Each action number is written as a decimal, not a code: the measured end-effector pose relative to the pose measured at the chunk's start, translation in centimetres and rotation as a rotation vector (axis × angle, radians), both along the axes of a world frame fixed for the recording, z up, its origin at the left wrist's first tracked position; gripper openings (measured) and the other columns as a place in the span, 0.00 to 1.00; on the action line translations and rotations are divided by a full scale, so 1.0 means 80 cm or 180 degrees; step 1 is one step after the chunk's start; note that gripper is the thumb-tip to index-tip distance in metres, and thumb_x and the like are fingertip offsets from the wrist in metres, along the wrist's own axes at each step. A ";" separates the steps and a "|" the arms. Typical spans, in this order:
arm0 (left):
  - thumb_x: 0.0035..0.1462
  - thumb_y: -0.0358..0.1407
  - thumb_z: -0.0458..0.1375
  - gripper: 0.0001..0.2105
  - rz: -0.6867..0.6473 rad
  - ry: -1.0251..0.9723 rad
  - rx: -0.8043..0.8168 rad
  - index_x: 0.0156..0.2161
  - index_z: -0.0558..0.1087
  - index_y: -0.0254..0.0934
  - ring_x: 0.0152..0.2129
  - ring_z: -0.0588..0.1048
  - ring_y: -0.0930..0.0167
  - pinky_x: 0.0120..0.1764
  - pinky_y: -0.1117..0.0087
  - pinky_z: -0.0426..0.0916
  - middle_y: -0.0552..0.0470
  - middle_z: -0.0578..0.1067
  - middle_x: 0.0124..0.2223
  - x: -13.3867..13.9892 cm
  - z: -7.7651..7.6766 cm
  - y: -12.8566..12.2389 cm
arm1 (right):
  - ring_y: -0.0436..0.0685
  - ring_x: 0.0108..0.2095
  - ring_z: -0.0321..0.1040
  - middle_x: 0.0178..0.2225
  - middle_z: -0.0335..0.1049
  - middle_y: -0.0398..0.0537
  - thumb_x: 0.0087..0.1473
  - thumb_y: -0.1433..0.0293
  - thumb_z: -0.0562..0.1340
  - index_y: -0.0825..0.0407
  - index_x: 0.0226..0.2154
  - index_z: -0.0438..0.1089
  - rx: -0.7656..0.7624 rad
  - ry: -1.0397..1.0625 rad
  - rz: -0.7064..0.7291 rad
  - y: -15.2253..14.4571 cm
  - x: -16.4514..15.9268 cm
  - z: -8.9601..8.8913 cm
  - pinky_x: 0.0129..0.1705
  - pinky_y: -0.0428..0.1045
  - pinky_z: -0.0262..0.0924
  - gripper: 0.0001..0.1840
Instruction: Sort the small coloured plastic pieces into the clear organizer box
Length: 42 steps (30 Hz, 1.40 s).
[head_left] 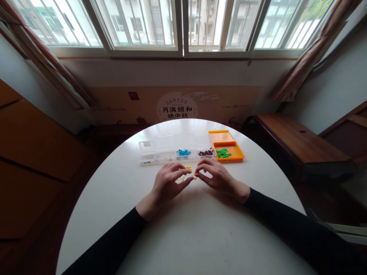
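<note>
Orange tray (pixel 240 156): rigid plastic, square-cornered, holding stubby green bits (pixel 223 153). Left of tray: clear case (pixel 147 146), blue bits (pixel 183 153), brown bits (pixel 205 152). Nearer and left of tray, above smooth white surface (pixel 183 233): right hand (pixel 197 174) pinches small yellow bit (pixel 194 177); left hand (pixel 172 180) curled beside it, grip unclear.

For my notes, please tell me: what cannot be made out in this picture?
Head view:
Yellow pieces: exact count; too small, some perhaps behind the left hand.
Whether left or right hand grips one: too small.
Left sleeve: upper end, cut by bottom edge.
Printed panel: lower part, behind the table.
</note>
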<state>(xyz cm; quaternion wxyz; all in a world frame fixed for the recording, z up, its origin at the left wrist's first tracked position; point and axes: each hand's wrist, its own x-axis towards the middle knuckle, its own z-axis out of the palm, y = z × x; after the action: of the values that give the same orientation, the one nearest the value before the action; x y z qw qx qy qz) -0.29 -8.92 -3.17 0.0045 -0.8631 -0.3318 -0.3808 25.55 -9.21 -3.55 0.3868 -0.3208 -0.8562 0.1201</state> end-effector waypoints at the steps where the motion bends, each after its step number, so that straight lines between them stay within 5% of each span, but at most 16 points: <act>1: 0.68 0.41 0.70 0.04 -0.0012 -0.0015 0.0012 0.44 0.85 0.46 0.37 0.83 0.66 0.44 0.60 0.76 0.51 0.85 0.41 0.000 0.000 0.000 | 0.60 0.45 0.76 0.44 0.78 0.50 0.75 0.66 0.65 0.46 0.44 0.76 0.0008 0.0008 0.0014 0.000 0.000 0.000 0.48 0.56 0.70 0.05; 13: 0.69 0.39 0.68 0.03 -0.0079 -0.0030 -0.0038 0.43 0.85 0.46 0.36 0.84 0.68 0.43 0.62 0.74 0.52 0.85 0.40 0.002 0.002 0.000 | 0.60 0.44 0.76 0.45 0.78 0.50 0.75 0.68 0.64 0.47 0.45 0.77 0.0060 0.0050 0.0080 -0.002 -0.003 0.004 0.48 0.56 0.71 0.05; 24: 0.70 0.40 0.66 0.05 0.0449 -0.0200 -0.0157 0.43 0.85 0.45 0.38 0.83 0.66 0.45 0.60 0.75 0.51 0.85 0.41 -0.024 0.007 0.018 | 0.63 0.46 0.74 0.43 0.76 0.49 0.62 0.77 0.67 0.47 0.42 0.73 -0.0144 -0.0211 -0.0417 -0.002 0.018 -0.003 0.51 0.58 0.69 0.09; 30: 0.71 0.39 0.65 0.06 0.0807 -0.0279 -0.0086 0.42 0.85 0.45 0.38 0.81 0.65 0.48 0.59 0.73 0.52 0.83 0.39 -0.043 0.008 0.033 | 0.62 0.44 0.74 0.42 0.76 0.49 0.63 0.73 0.69 0.47 0.39 0.74 -0.0219 -0.0284 -0.0451 -0.002 0.022 -0.008 0.49 0.56 0.69 0.05; 36: 0.69 0.41 0.65 0.08 0.1253 -0.0584 -0.0326 0.43 0.86 0.43 0.28 0.71 0.68 0.37 0.63 0.70 0.52 0.79 0.36 -0.055 0.003 0.044 | 0.61 0.44 0.74 0.41 0.77 0.49 0.65 0.72 0.69 0.48 0.38 0.76 -0.0231 -0.0262 -0.0460 -0.001 0.026 -0.013 0.48 0.56 0.69 0.03; 42: 0.69 0.42 0.65 0.09 0.1518 -0.0526 -0.0272 0.43 0.87 0.43 0.29 0.72 0.67 0.37 0.63 0.69 0.52 0.79 0.35 -0.056 -0.004 0.049 | 0.61 0.43 0.75 0.41 0.77 0.50 0.66 0.71 0.70 0.48 0.37 0.78 -0.0204 -0.0266 -0.0490 0.000 0.025 -0.014 0.48 0.56 0.70 0.04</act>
<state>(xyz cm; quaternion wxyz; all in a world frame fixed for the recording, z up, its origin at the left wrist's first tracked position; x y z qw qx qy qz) -4.79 -4.98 -3.53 0.0306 -0.7258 -0.5410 -0.4238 27.52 -9.19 -4.66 0.3483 -0.4026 -0.8402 0.1038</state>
